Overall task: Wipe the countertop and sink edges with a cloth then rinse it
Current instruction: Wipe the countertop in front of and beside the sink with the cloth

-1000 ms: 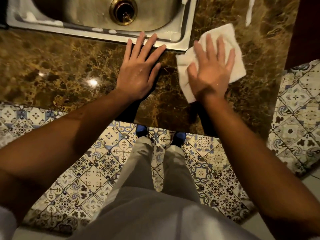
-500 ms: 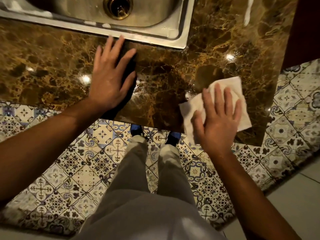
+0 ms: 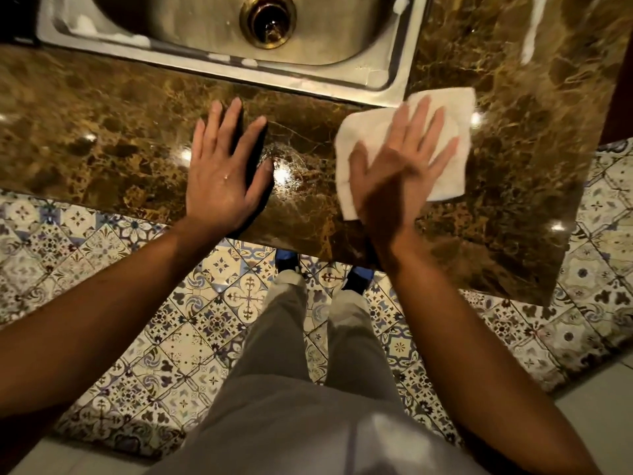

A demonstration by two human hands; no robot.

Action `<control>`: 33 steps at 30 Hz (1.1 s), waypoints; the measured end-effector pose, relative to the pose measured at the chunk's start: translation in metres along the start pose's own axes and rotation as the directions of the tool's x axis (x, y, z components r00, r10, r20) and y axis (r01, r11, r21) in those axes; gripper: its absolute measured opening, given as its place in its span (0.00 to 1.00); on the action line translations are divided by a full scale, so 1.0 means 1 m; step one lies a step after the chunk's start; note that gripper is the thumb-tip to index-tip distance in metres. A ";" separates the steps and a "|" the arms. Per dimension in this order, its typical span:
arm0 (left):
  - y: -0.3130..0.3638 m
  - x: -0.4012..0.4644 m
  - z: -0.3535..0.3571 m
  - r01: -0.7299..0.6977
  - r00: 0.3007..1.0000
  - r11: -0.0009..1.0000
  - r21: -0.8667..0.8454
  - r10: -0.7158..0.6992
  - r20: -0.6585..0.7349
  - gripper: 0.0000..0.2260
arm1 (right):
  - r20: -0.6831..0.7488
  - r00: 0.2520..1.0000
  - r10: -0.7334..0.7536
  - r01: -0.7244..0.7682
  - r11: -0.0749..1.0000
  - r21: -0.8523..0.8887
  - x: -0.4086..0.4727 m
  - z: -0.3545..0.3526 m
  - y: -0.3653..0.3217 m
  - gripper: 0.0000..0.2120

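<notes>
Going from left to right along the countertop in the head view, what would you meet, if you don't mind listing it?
Bare marble countertop → left hand pressed flat on it → a wet, shiny patch → white cloth with the right hand spread flat on it → more bare marble.

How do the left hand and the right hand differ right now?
The left hand rests bare on the countertop; the right hand presses the white cloth. The left hand sits below the sink rim's middle, the right hand by its corner. Both lie flat, fingers spread.
</notes>
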State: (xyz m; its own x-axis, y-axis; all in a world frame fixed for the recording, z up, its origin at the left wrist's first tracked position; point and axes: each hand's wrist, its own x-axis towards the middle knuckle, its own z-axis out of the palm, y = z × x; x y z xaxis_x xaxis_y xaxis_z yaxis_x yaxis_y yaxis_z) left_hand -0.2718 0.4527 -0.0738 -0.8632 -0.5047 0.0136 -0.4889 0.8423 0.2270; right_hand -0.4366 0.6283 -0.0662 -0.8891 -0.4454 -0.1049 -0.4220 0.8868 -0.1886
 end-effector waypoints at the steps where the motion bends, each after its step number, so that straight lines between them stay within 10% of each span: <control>1: 0.000 0.000 0.000 0.006 1.000 1.000 0.001 -0.006 0.005 0.26 | -0.007 0.999 -0.046 0.046 0.999 0.007 -0.013 0.003 -0.006 0.37; 8: -0.001 -0.001 0.002 0.016 1.000 1.000 -0.005 -0.016 0.019 0.26 | 0.080 0.937 -0.340 0.338 0.940 0.034 -0.098 0.004 0.039 0.35; 24: 0.000 -0.001 0.000 0.024 1.000 1.000 -0.006 -0.024 0.003 0.25 | -0.102 0.986 0.135 -0.137 0.991 -0.012 0.003 -0.006 0.070 0.36; 33: 0.001 -0.001 0.000 0.031 0.999 0.999 -0.010 -0.031 0.006 0.25 | 0.013 0.956 -0.295 0.295 0.956 0.001 -0.088 0.013 0.010 0.33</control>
State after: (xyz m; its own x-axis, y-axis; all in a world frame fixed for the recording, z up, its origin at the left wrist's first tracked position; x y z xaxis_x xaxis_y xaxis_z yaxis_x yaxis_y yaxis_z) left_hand -0.2711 0.4543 -0.0738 -0.8483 -0.5296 0.0004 -0.5145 0.8242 0.2367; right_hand -0.3602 0.6743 -0.0716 -0.7231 -0.6884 -0.0572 -0.6651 0.7162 -0.2116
